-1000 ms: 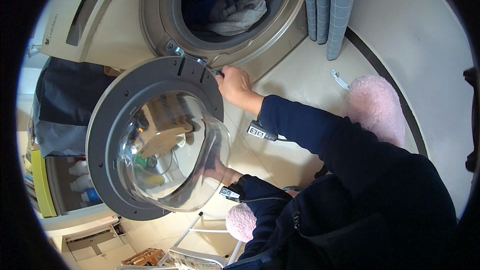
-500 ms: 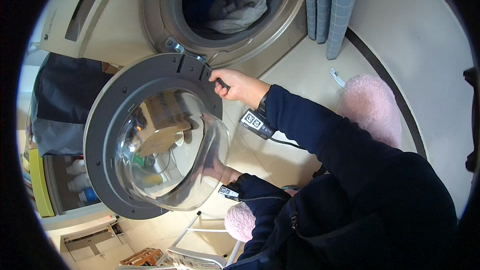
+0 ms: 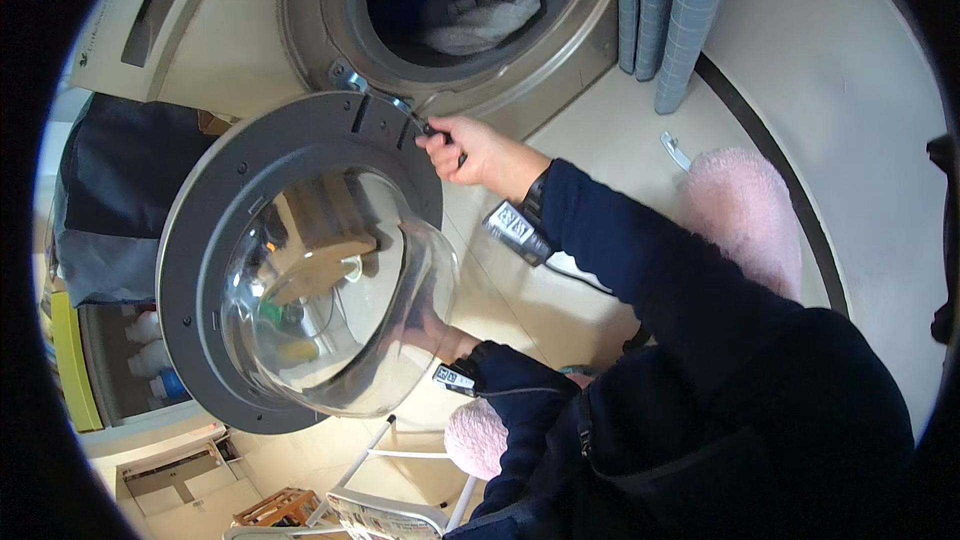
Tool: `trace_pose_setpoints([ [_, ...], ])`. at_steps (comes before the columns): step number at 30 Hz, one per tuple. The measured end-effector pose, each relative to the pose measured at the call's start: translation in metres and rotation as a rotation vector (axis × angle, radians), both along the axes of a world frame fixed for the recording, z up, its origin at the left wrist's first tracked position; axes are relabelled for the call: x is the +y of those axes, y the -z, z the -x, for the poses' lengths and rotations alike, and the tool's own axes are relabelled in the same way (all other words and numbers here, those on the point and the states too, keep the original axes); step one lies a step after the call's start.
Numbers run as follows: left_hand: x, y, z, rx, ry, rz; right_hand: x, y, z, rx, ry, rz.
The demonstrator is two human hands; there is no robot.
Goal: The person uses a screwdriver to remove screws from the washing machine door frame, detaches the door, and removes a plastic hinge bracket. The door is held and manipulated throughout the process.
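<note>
One hand on round grey door (domed clear glass).

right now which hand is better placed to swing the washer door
Right. The right hand already grips the top edge of the open door, near the drum opening. The left hand is mostly hidden behind the door's clear glass bowl, lower down.

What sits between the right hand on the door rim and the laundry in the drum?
In the head view, only the drum opening's metal rim lies between the right hand and the laundry.
</note>
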State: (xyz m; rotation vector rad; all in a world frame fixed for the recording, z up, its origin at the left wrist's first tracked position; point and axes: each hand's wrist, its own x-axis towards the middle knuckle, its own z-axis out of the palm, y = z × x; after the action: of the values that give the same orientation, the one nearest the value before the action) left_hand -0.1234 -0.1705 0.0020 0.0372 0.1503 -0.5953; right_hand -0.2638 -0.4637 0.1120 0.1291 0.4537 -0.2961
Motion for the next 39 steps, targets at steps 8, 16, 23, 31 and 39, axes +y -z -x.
trace_pose_setpoints([
  [8,-0.009,0.014,0.004,-0.417,-0.185,-0.546,0.013,-0.02,-0.006,0.463,0.126,0.341],
  [16,0.012,0.058,-0.027,-0.477,-0.279,-0.571,0.027,-0.007,-0.011,1.424,0.235,1.513],
  [23,0.012,0.058,-0.036,-0.405,-0.216,-0.544,0.0,0.001,-0.001,-0.122,0.003,-0.115],
  [31,0.029,0.065,-0.053,-0.148,0.02,-0.262,0.011,-0.02,-0.009,0.47,0.176,0.412],
  [39,0.043,0.086,-0.064,-0.238,-0.029,-0.041,0.037,-0.025,-0.003,1.266,0.176,1.393],
])
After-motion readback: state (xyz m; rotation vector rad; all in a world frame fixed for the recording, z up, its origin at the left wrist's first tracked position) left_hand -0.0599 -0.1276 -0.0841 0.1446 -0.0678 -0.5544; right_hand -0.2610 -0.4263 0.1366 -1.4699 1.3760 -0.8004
